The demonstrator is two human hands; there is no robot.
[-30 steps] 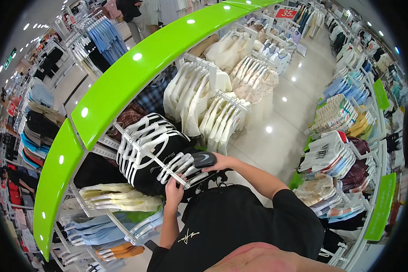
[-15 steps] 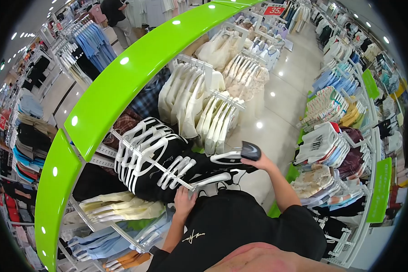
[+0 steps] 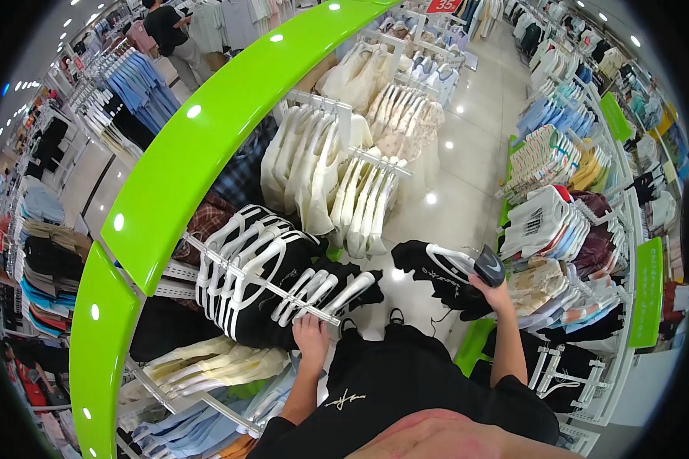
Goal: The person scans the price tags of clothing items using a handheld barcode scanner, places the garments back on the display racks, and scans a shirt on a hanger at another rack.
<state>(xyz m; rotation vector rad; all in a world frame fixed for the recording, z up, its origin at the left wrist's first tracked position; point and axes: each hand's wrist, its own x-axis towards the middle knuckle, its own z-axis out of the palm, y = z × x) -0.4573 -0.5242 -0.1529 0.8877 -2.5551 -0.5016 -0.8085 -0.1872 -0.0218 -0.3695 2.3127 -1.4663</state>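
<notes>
My right hand, at the right, grips a dark handheld device together with a white hanger. From that hanger hangs a black garment with white print, apart from the rack. At the front end of a metal rack arm, my left hand has its fingers bent over the bar. White hangers with black clothes fill the arm behind it, in a wide group further back and a narrower group near the end.
Cream tops hang beyond the arm, under a curved green panel. Yellow garments hang lower left. A wall rack of folded and hung clothes lines the right. Another person stands at the upper left.
My right hand has moved right, away from the rack, taking the device, one hanger and its black garment with it. My left hand has stayed near the arm's end. The view has shifted slightly.
</notes>
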